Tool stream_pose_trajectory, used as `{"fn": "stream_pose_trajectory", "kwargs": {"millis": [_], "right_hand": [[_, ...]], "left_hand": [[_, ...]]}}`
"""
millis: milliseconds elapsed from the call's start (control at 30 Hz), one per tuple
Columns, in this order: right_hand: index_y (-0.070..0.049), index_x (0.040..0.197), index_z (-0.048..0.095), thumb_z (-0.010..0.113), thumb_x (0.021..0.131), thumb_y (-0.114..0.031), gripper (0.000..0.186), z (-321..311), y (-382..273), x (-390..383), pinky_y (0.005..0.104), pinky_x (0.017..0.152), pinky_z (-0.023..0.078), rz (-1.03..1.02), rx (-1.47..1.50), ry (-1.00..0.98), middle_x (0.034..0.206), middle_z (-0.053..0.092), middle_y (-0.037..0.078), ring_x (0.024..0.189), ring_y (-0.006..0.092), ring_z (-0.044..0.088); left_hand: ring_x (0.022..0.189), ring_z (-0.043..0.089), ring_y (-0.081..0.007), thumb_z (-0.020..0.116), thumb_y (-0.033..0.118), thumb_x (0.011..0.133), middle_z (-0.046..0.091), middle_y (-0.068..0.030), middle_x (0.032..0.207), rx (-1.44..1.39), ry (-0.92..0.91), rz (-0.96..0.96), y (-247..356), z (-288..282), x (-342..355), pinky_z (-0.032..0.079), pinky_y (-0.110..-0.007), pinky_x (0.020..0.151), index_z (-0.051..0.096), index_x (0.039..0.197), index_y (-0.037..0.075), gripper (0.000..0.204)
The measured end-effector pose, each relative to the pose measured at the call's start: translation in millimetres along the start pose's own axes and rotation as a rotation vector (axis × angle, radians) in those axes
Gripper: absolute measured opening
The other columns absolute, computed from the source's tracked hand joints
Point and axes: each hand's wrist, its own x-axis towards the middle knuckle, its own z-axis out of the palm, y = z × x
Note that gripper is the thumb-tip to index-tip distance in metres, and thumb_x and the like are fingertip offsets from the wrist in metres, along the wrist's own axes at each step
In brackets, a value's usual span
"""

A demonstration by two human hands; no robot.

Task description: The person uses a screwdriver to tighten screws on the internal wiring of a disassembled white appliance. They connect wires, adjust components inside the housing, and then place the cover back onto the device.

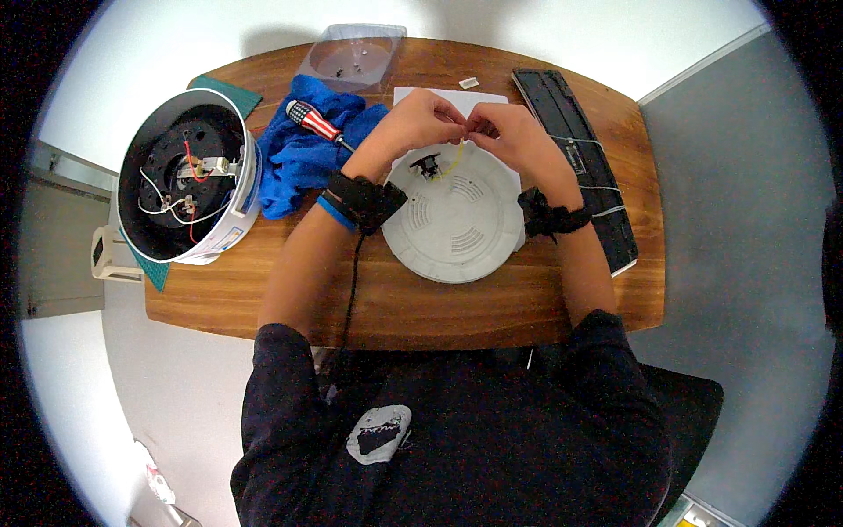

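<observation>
By the left hand point(428, 120) a narrow pinch is made beside a matching pinch of the right hand point(509, 133), the fingertips nearly touching, and the upper end of one yellow wire point(457, 160) appears to be held by both, its very tip hidden. The wire is seen over the far part of one round white cover point(443, 215), its length sloped from the fingertips back toward the body and leftward, to one black fitting point(428, 165); this slant is judged to matter most for the grip, and the fitting is set nearer the left hand. From the left, one white stool point(104, 255) is seen beyond the table point(421, 321), then one open white pot point(249, 198), in which red and white wires point(167, 207) are too crossed to be surely counted, with one green mat point(233, 95) placed underneath. Next, one blue towel point(290, 171) is heaped, with one screwdriver point(314, 121) laid across it; behind these, one clear plastic tray point(351, 57) is placed, with a few small dark bits in it. Beyond the cover, white paper point(452, 93) is partly exposed, and one small white piece point(468, 83) is seen near it. At the right, one long black panel point(562, 132) is laid, crossed by three pale cords point(597, 187).
</observation>
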Motion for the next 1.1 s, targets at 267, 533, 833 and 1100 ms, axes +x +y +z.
{"fn": "stream_pose_trajectory", "kwargs": {"millis": [267,533,833,1100], "right_hand": [[-0.001,0.104,0.070,0.073,0.097,-0.013,0.014,-11,3,1,0.0487,0.084,0.057,-0.176,-0.029,-0.084,0.098,0.073,0.020,0.096,0.0420,0.072],[-0.002,0.108,0.071,0.072,0.098,-0.016,0.017,-16,-11,6,0.0508,0.088,0.057,-0.173,-0.081,-0.104,0.101,0.074,0.020,0.102,0.0434,0.072],[-0.003,0.109,0.072,0.071,0.099,-0.018,0.018,-15,-7,6,0.0511,0.089,0.057,-0.197,-0.107,-0.082,0.105,0.074,0.021,0.105,0.0438,0.071],[-0.004,0.109,0.070,0.072,0.099,-0.019,0.018,-15,-8,5,0.0508,0.089,0.058,-0.177,-0.198,-0.059,0.105,0.073,0.020,0.104,0.0433,0.071]], "left_hand": [[0.091,0.077,-0.0135,0.085,0.018,0.092,0.084,-0.0109,0.100,0.017,-0.133,-0.044,14,-12,-6,0.062,-0.030,0.084,0.082,0.115,-0.003,0.030],[0.088,0.074,-0.0130,0.081,0.018,0.098,0.083,-0.0088,0.102,0.076,-0.202,0.019,5,-18,-3,0.061,-0.031,0.082,0.081,0.120,-0.003,0.031],[0.092,0.076,-0.0133,0.081,0.016,0.097,0.083,-0.0091,0.102,-0.040,-0.195,0.037,3,-19,-2,0.062,-0.030,0.086,0.081,0.119,-0.003,0.029],[0.093,0.077,-0.0145,0.083,0.019,0.097,0.083,-0.0095,0.104,-0.088,-0.189,-0.042,8,-20,-8,0.063,-0.031,0.087,0.081,0.120,-0.002,0.031]]}}
